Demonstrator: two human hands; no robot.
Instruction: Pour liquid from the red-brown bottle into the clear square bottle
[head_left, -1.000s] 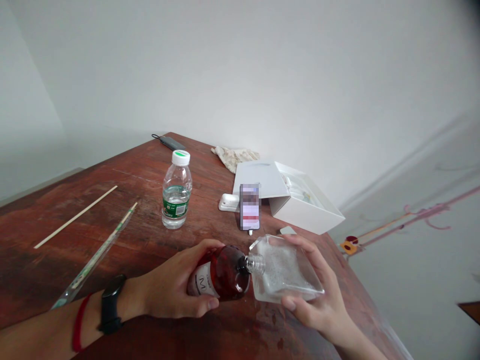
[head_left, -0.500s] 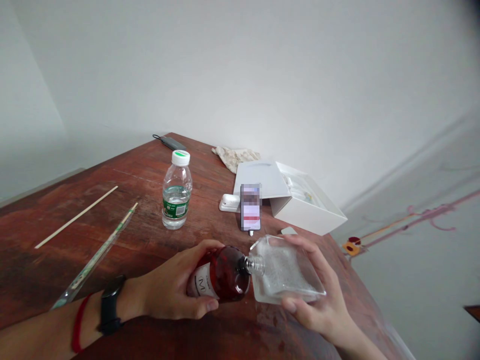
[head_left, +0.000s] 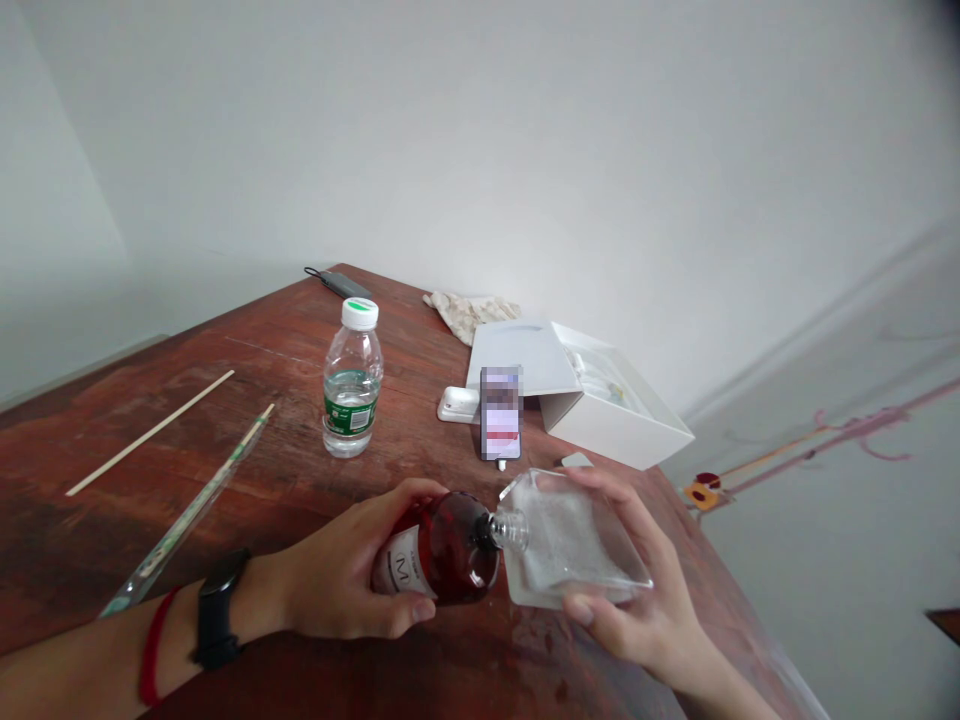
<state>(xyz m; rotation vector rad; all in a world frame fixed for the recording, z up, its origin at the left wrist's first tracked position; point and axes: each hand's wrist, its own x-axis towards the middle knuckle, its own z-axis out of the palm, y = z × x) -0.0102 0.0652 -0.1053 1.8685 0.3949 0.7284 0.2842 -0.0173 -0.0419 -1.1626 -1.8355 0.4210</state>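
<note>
Left fingers closed around red bottle, tipped nearly level | right fingers gripping clear pouch | bottle neck meeting pouch mouth, any flow unclear | both held above counter

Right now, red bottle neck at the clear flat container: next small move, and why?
Probably raise the base of the dark red bottle slightly, keeping it in the left hand. Its clear neck meets the clear flat container in the right hand, but it looks nearly level and no stream shows, so a small tilt seems sensible.
</note>
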